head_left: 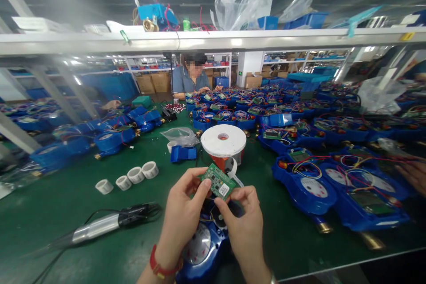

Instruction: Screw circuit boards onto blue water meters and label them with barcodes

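A green circuit board with a white label is held up between my two hands. My left hand pinches its left edge, the thumb lying on the face of the board. At the lower right corner, the thumb and fingers of my right hand close on the board. Right below sits a blue water meter with a round white dial, partly hidden by my hands and wrists. Just behind the board stands a large white reel of labels, its loose strip hanging down toward my right fingers.
Several small label rolls and an electric screwdriver lie at left. A blue plastic cover rests beside the reel. Wired blue meters crowd the right. Overhead runs a shelf; a co-worker sits opposite. Another hand shows at right.
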{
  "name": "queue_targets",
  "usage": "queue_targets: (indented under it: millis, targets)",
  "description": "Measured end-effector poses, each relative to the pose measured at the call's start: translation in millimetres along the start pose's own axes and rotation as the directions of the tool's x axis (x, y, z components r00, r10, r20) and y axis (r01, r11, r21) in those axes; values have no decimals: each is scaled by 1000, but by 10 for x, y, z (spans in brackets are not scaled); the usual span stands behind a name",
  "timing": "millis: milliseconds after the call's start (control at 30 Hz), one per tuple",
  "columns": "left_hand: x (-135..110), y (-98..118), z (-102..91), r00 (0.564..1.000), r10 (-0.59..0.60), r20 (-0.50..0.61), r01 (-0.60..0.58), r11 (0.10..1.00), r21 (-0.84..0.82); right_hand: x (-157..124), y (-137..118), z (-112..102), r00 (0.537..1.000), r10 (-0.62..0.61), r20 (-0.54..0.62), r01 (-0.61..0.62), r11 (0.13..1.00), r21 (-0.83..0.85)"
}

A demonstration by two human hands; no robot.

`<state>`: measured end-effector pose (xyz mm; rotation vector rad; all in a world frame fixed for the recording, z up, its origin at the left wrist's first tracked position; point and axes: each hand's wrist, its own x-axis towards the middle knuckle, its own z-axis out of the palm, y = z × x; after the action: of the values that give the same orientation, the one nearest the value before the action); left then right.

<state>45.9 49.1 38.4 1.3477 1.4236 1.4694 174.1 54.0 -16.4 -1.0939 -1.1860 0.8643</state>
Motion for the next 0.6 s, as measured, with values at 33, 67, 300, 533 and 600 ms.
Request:
queue_targets:
  millis: [33,67,300,533,600]
  targets:
    - [0,4,3,1000,3,-1,-3,1000,6,1,4,0,1000,-2,-1,2,1000,-8]
    - [1,9,6,1000,5,-4,-5,1000,14,1,6,1,1000,-2,2,2,1000,-15]
    - [0,24,13,1000,-8,-13,8,999,35,-17,7,10,1000,-7,9,7,998,-57]
    - [-30,24,5,1000,-3,-10,4,996,92,31,63,-88,1000,7,13,-5,993,-118]
    - [-133,43,-28,999,18,-28,-14,990,140,68,84,-172,996,52,77,-41,991,-131]
